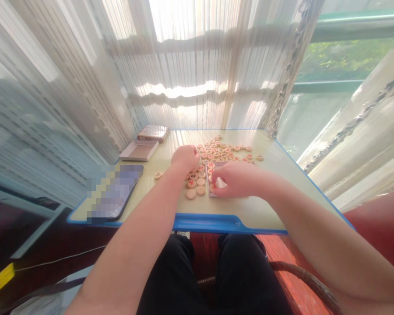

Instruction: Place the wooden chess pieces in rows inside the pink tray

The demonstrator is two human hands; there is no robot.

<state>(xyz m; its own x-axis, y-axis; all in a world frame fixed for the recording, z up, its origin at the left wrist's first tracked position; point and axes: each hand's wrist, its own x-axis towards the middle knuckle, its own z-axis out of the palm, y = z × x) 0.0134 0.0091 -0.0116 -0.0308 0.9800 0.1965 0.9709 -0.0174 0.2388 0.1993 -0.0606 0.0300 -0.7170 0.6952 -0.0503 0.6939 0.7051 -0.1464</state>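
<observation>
Round wooden Chinese chess pieces (pixel 201 181) with red and black characters lie across the middle of the table, some of them blank side up. My left hand (pixel 186 157) is closed among the pieces at the left of the spread. Its fingertips face away, so what they hold cannot be seen. A shallow open box (pixel 216 195) has a row of pieces along its left side. Over this box my right hand (pixel 238 178) is curled, thumb and fingers pinched round a small white crumpled thing (pixel 220 183). The hand hides much of the box.
The table (pixel 292 197) has a blue rim and a blue front groove (pixel 206 222). At left lie a blurred-out tablet-like device (pixel 118 192), an empty shallow tray (pixel 139 151) and a flat box (pixel 153 132). A lone piece (pixel 158 176) lies left. Curtains (pixel 200 65) hang behind.
</observation>
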